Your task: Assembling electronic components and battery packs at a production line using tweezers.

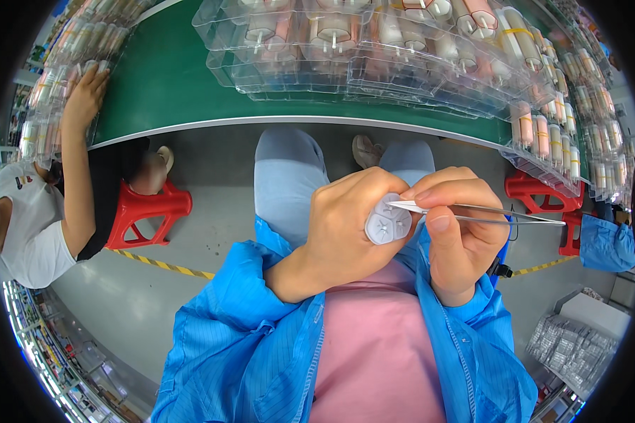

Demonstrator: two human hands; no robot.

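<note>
White cylinders (388,220), two or three of them bunched together with star-shaped marks on their round ends, sit in the left hand (349,229), whose fingers are curled tight around the bundle so only the ends show. That hand is raised in front of the person's chest, above the pink shirt (377,338) and between the open halves of a blue work coat (240,338). The right hand (455,233) is closed on a pair of metal tweezers (487,213), pinched between thumb and forefinger; the tips touch the top of the cylinder ends, and the long shank runs out to the right.

Beyond the hands lies a green table (169,77). Stacked on it are clear plastic trays (360,56), each pocket holding a pale pink or white cylinder laid on its side; the stacks curve down the right edge, where more of the same parts stand in rows. Another tray stack (56,70) stands at the left end, and a co-worker's hand (85,95) rests on it. Red stools (144,211) stand on the grey floor below. At lower right a shiny heap, perhaps more empty trays (568,349), is too blurred to be sure of
</note>
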